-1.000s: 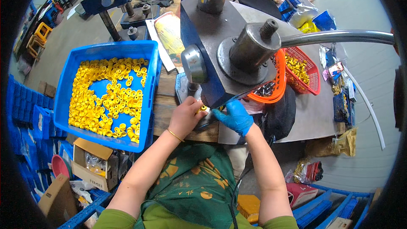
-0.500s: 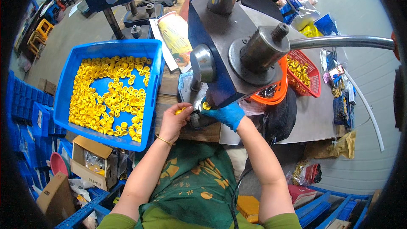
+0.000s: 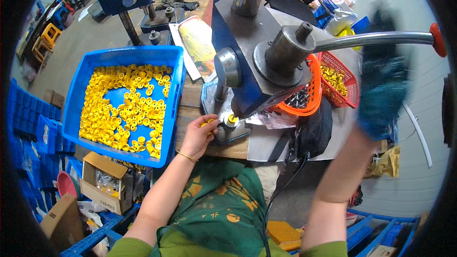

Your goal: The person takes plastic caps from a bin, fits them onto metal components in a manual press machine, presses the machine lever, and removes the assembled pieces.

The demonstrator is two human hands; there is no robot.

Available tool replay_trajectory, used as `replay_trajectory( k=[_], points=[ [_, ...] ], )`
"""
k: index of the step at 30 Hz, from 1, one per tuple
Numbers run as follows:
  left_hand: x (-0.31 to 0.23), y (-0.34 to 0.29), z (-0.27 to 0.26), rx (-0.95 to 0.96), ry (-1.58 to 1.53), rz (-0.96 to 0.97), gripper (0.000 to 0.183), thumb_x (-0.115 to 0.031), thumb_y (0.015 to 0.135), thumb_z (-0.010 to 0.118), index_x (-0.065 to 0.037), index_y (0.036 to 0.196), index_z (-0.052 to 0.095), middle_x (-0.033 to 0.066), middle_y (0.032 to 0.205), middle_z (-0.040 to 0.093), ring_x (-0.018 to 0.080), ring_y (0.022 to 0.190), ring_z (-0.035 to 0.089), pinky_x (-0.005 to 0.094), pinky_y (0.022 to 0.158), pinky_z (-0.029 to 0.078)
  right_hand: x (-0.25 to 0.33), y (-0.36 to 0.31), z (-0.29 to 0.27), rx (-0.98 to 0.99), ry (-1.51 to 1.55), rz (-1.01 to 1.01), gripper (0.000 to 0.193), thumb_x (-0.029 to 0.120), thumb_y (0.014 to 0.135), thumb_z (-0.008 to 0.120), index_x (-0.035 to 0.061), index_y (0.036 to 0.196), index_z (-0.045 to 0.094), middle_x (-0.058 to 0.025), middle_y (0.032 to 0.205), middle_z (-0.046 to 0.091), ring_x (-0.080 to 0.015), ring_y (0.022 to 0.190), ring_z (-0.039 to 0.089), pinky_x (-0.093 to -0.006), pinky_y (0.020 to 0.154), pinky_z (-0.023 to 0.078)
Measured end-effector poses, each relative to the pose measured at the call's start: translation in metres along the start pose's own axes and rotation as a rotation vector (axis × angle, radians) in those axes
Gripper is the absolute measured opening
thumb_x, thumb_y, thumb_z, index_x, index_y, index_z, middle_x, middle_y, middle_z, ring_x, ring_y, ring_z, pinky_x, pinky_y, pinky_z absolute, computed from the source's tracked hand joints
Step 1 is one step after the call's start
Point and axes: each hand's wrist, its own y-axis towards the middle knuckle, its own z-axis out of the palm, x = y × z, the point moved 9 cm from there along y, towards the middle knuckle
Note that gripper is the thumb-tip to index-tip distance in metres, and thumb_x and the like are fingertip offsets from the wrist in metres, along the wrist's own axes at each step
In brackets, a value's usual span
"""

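Observation:
My left hand (image 3: 199, 135), wearing a gold bangle, is closed on a small yellow plastic cap that peeks out between the fingers. Its fingertips are beside the base of a dark blue hand press (image 3: 238, 50). On that base, under the ram, a yellow cap (image 3: 232, 119) sits in a light round holder. My right hand (image 3: 382, 81), in a blue glove, is raised at the right beside the press lever (image 3: 376, 40) with its red knob (image 3: 438, 40). Motion smears its fingers, so their shape and any contact with the lever cannot be made out.
A blue tray (image 3: 177, 90) of yellow caps stands left of the press. Behind the press, an orange basket (image 3: 312, 107) holds dark parts and a red basket (image 3: 353, 78) yellow ones. A black bag (image 3: 315, 135) hangs at the table edge. Another press (image 3: 128, 1) stands far left.
My right hand has left the press base and swung right and upward toward the lever. The yellow cap in the holder is now uncovered. My left hand has barely moved.

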Motion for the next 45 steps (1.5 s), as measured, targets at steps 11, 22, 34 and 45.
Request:
replay_trajectory(
  k=[11,22,34,45],
  points=[
    [0.001,0.012,0.019,0.025,-0.206,-0.060,0.024,-0.022,0.087,0.049,-0.003,0.100,0.054,0.0033,0.084,0.052,0.0109,0.067,0.050,0.0183,0.049,0.036,-0.036,-0.172,-0.042,0.057,-1.005,0.829,0.072,0.006,0.073,0.061,-0.0025,0.134,0.024,-0.0150,0.137,0.030,-0.0234,0.128,0.025,-0.0359,0.105,0.017],
    [0.003,0.014,0.017,0.013,-0.365,-0.107,0.012,-0.014,0.086,0.052,-0.004,0.092,0.051,0.0049,0.087,0.054,0.0129,0.071,0.053,0.0188,0.049,0.038,0.039,-0.064,-0.067,-0.722,-0.033,-0.250,0.041,0.022,0.087,0.046,-0.0040,0.117,0.042,-0.0126,0.108,0.048,-0.0247,0.105,0.046,-0.0377,0.109,0.011],
    [-0.019,0.034,0.029,-0.045,0.358,0.229,0.020,-0.007,0.079,0.060,0.000,0.098,0.060,-0.0023,0.076,0.056,0.0042,0.061,0.047,0.0175,0.051,0.036,-0.219,-0.125,-0.082,-0.061,-1.331,0.373,0.030,0.012,0.074,0.061,0.0012,0.100,0.054,-0.0195,0.086,0.056,-0.0362,0.078,0.055,-0.0380,0.068,0.046],
    [-0.032,0.012,0.058,-0.043,1.109,0.693,0.018,0.002,0.064,0.061,0.000,0.082,0.061,0.0131,0.081,0.058,0.0286,0.070,0.058,0.0305,0.062,0.046,-0.037,-0.057,-0.272,-0.532,-1.818,0.294,0.041,0.012,0.074,0.062,0.0068,0.114,0.053,-0.0193,0.100,0.060,-0.0326,0.091,0.058,-0.0382,0.080,0.046]
  ],
)
